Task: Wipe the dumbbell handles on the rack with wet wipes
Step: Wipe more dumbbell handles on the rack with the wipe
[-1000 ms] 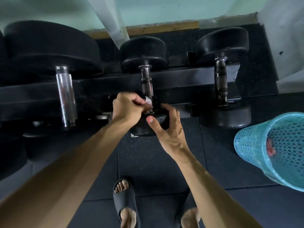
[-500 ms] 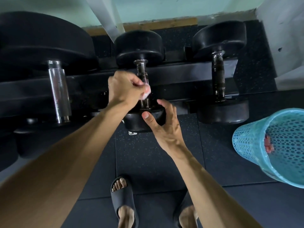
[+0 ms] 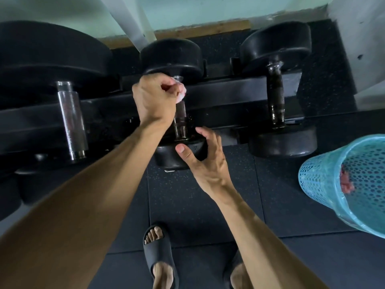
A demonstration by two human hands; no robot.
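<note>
Three dumbbells lay across the black rack [image 3: 239,90], the biggest at far left. The middle dumbbell [image 3: 175,59] sat between both hands. A blue mesh basket [image 3: 316,180] stood on the floor at right, well apart from the rack. The left hand [image 3: 154,99] was curled round the upper part of the middle dumbbell's handle [image 3: 180,124], clutching a crumpled wet wipe [image 3: 181,93] against the metal (only a pale corner showed past the knuckles). The right hand [image 3: 205,161], lower down, gripped the near weight head [image 3: 166,159], thumb on top and fingers bent round its edge.
</note>
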